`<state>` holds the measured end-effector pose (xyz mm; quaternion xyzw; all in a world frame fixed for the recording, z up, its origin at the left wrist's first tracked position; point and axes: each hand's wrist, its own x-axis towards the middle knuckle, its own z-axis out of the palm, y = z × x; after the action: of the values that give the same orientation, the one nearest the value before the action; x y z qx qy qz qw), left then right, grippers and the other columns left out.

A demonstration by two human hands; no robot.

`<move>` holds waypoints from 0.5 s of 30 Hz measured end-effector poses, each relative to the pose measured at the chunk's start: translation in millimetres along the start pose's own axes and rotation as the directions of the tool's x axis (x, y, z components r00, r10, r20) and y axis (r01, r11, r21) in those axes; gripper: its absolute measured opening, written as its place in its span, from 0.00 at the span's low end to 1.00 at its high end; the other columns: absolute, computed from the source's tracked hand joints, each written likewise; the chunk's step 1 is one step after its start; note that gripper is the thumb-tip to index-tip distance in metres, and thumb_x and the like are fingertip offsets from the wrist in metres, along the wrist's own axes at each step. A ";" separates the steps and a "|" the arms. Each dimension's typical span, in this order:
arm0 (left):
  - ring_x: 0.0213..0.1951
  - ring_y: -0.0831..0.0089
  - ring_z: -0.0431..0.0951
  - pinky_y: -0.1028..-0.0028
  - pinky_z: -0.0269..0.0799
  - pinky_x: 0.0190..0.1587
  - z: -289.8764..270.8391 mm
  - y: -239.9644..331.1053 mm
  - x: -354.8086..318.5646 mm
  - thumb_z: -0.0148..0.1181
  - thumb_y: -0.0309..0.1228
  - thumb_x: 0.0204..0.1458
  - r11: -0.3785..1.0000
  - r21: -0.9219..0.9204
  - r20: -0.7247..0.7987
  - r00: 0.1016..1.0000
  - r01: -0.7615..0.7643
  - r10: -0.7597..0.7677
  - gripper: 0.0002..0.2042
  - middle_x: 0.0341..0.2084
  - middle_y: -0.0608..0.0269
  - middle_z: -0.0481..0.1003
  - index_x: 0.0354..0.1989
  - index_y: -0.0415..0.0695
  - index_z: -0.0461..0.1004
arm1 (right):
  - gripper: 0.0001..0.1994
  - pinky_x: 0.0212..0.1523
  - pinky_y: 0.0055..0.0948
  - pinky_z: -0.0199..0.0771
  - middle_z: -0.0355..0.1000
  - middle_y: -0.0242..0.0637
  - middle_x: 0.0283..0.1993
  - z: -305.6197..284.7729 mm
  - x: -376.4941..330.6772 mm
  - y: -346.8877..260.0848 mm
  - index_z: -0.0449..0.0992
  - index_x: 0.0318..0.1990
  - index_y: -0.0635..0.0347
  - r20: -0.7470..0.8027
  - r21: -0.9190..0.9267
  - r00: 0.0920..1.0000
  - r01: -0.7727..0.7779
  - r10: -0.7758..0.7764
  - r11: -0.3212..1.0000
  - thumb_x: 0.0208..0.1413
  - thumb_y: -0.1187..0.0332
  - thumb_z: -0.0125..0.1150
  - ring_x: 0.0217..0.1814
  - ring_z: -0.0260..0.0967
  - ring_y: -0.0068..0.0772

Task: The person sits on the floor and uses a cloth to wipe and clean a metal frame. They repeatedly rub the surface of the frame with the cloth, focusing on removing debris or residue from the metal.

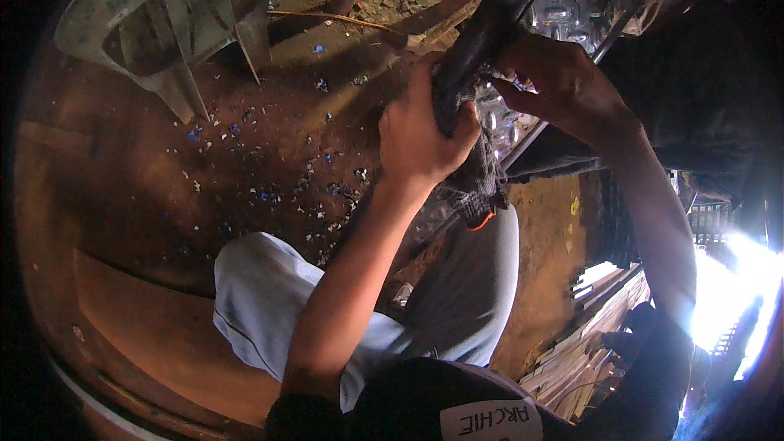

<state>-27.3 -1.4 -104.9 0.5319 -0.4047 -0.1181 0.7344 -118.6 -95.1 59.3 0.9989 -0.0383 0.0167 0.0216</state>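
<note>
A thick dark pipe [490, 24] slants down from the top edge to the middle of the head view. My left hand [420, 131] is closed round its lower end, thumb on the near side. Grey knit fabric, which looks like a work glove with an orange edge [478, 184], is bunched against the pipe and hangs below my left hand. My right hand [563, 82] is beside the pipe's right side, fingers curled and thumb bent toward them at the upper part of the fabric. What its fingertips hold is hidden in shadow.
A worn plastic chair [155, 33] lies tipped at the upper left. Blue and white scraps [237, 131] litter the dirt floor. Shiny clear plastic items [572, 4] are behind my right hand. Wooden strips [584, 339] lie at the lower right, near bright glare.
</note>
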 end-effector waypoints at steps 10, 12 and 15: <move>0.34 0.42 0.76 0.53 0.72 0.37 0.8 3.4 -1.6 0.60 0.39 0.43 0.999 0.000 -0.002 0.999 0.047 -0.047 0.28 0.33 0.42 0.75 0.53 0.41 0.63 | 0.08 0.30 0.34 0.75 0.65 0.39 0.28 5.4 5.2 7.7 0.69 0.33 0.62 0.101 -0.238 0.991 0.115 -0.093 0.964 0.45 0.76 0.62 0.33 0.71 0.40; 0.34 0.42 0.76 0.53 0.73 0.37 1.8 3.4 -1.9 0.60 0.39 0.42 0.999 0.007 -0.014 0.999 0.047 -0.047 0.28 0.32 0.42 0.75 0.53 0.41 0.63 | 0.08 0.30 0.34 0.75 0.66 0.38 0.28 5.6 5.0 8.6 0.69 0.32 0.62 0.103 -0.241 0.993 0.075 -0.051 0.968 0.45 0.75 0.62 0.33 0.71 0.40; 0.34 0.43 0.76 0.54 0.73 0.37 2.1 2.9 -1.1 0.60 0.38 0.42 1.000 -0.005 -0.028 0.999 0.024 -0.024 0.27 0.32 0.43 0.75 0.52 0.41 0.63 | 0.07 0.30 0.34 0.74 0.67 0.37 0.28 2.6 6.5 11.0 0.69 0.32 0.61 0.094 -0.224 0.990 0.121 -0.102 0.967 0.47 0.74 0.61 0.32 0.71 0.39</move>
<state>-30.3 -1.0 -102.7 0.5365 -0.3876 -0.1205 0.7399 -112.9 -106.6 57.3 0.9902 0.0153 -0.0298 0.1358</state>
